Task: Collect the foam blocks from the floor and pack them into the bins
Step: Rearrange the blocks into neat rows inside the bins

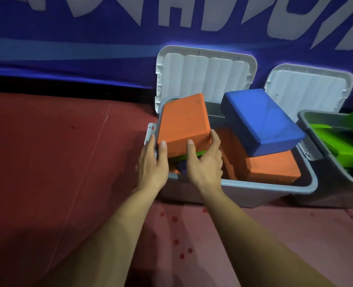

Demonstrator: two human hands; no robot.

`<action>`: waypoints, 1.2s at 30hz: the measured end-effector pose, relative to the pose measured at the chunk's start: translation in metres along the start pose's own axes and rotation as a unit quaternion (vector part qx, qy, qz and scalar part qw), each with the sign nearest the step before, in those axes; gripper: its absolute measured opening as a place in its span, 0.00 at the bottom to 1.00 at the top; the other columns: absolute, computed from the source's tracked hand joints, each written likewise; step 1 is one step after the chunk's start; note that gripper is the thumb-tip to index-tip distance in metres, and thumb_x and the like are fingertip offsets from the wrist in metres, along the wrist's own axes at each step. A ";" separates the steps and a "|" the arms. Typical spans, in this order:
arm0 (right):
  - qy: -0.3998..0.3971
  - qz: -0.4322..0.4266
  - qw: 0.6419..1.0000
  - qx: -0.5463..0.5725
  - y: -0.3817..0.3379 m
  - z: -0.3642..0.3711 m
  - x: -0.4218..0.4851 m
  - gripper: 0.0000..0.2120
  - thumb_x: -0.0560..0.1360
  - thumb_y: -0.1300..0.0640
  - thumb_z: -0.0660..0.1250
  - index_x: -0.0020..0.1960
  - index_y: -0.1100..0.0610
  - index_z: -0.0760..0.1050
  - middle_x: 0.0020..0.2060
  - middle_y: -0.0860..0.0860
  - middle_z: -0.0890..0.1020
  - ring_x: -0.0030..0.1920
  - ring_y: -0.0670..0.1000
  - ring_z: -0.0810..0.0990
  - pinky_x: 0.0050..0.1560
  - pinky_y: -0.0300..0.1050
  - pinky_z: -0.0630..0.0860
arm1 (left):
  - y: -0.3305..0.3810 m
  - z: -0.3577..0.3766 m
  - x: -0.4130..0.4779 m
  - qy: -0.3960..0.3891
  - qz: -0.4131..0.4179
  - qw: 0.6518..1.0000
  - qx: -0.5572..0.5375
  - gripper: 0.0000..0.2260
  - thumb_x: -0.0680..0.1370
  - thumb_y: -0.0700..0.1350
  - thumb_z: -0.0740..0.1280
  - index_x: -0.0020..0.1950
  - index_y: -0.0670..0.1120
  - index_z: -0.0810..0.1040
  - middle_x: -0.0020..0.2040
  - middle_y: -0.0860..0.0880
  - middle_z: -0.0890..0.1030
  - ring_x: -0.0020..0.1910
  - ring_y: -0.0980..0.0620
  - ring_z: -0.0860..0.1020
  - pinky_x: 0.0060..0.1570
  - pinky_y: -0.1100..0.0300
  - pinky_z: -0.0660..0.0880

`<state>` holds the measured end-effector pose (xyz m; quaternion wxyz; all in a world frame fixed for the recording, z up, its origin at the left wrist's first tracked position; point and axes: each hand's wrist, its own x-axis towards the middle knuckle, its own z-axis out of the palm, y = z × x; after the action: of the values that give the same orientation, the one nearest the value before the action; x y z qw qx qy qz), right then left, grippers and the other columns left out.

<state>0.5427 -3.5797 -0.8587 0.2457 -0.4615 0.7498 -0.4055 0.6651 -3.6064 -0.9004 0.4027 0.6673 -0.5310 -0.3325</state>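
A grey bin (264, 189) stands on the red floor with its white lid (204, 73) tipped back against the wall. Both hands hold an orange foam block (184, 121) tilted over the bin's left end. My left hand (152, 164) grips its near left corner. My right hand (206, 162) grips its near right corner, fingers curled over the edge. Under that block a green block edge (200, 152) shows. A blue block (260, 121) lies slanted on another orange block (275, 166) inside the bin.
A second grey bin (327, 162) at the right holds green blocks (341, 141), with its white lid (308, 88) open behind it. A blue banner wall (88, 38) runs along the back. Red carpet floor (57, 152) spreads to the left and in front.
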 end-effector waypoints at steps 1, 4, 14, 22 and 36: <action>0.009 -0.003 1.000 0.025 -0.003 0.001 0.001 0.32 0.78 0.36 0.62 0.78 0.41 0.53 0.76 0.53 0.65 0.73 0.59 0.66 0.72 0.63 0.63 | 0.001 -0.001 0.001 -0.002 -0.002 1.000 -0.014 0.28 0.83 0.64 0.51 0.81 0.54 0.59 0.79 0.49 0.66 0.77 0.47 0.64 0.75 0.51 0.60; 0.035 -0.027 0.996 0.072 -0.012 0.001 0.007 0.30 0.79 0.40 0.64 0.76 0.50 0.60 0.74 0.53 0.66 0.73 0.56 0.66 0.72 0.58 0.65 | 0.006 -0.001 0.006 -0.016 -0.009 0.999 -0.044 0.26 0.85 0.61 0.52 0.82 0.56 0.57 0.79 0.50 0.66 0.75 0.48 0.67 0.67 0.59 0.62; 0.027 -0.037 0.995 0.087 -0.015 0.004 0.018 0.28 0.80 0.38 0.62 0.78 0.43 0.61 0.75 0.51 0.63 0.73 0.58 0.68 0.67 0.51 0.68 | 0.024 0.008 0.012 0.012 0.016 0.998 -0.062 0.35 0.76 0.69 0.45 0.80 0.58 0.61 0.79 0.54 0.65 0.77 0.48 0.65 0.76 0.49 0.61; 0.057 -0.087 0.988 0.116 -0.037 0.009 0.009 0.26 0.78 0.39 0.67 0.67 0.54 0.65 0.66 0.53 0.71 0.64 0.53 0.73 0.56 0.44 0.67 | 0.045 -0.031 0.013 0.106 0.112 0.982 -0.106 0.31 0.80 0.64 0.51 0.74 0.46 0.72 0.63 0.51 0.71 0.58 0.65 0.69 0.56 0.82 0.58; -0.134 -0.164 0.950 -0.229 -0.038 0.138 -0.051 0.24 0.79 0.38 0.61 0.70 0.49 0.70 0.67 0.56 0.72 0.70 0.58 0.70 0.74 0.60 0.51 | -0.088 -0.129 0.001 0.080 -0.119 0.986 0.088 0.28 0.82 0.65 0.54 0.81 0.59 0.58 0.76 0.43 0.69 0.75 0.42 0.66 0.72 0.51 0.62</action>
<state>0.6869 -3.5959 -0.9032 0.1619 -0.6718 0.6968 -0.1925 0.8164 -3.5734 -0.9197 0.3407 0.7831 -0.4410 -0.2761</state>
